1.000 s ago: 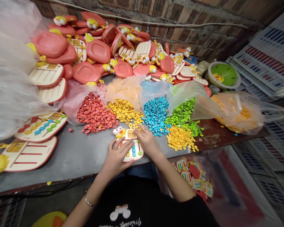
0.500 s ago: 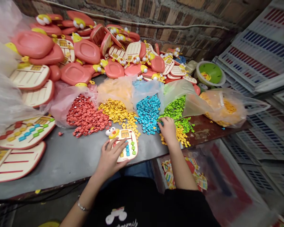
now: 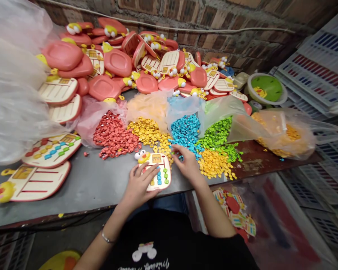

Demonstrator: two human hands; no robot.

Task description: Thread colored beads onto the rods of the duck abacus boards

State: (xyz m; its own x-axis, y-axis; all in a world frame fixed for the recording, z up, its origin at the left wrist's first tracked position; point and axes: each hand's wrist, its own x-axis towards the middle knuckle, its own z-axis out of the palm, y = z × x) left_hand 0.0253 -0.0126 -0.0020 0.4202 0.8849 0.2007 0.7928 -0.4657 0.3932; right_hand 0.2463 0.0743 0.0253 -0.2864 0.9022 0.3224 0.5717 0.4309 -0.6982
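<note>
My left hand (image 3: 138,182) grips the lower left edge of a cream toy board with a yellow duck head (image 3: 159,173), which lies on the grey table top (image 3: 81,191). Blue, green and yellow beads sit in rows on that board. My right hand (image 3: 187,163) is just right of the board, its fingertips at the front edge of a blue bead pile (image 3: 185,131). Anything small between those fingers is hidden. Red (image 3: 114,137), yellow (image 3: 148,133) and green (image 3: 215,133) bead piles spill from plastic bags, and a second yellow heap (image 3: 212,164) lies near my right wrist.
Behind the beads, a heap of coral-pink duck-shaped boards (image 3: 115,62) rests against a brick wall (image 3: 228,37). Finished boards (image 3: 52,150) lie at the left beside a clear plastic sheet (image 3: 14,93). White crates (image 3: 318,71) stand at the right, and loose boards (image 3: 233,213) lie below the table edge.
My right hand has moved left from the green and blue beads to the blue pile's front edge, nearer the board. My left hand stays on the board, and the view has shifted slightly.
</note>
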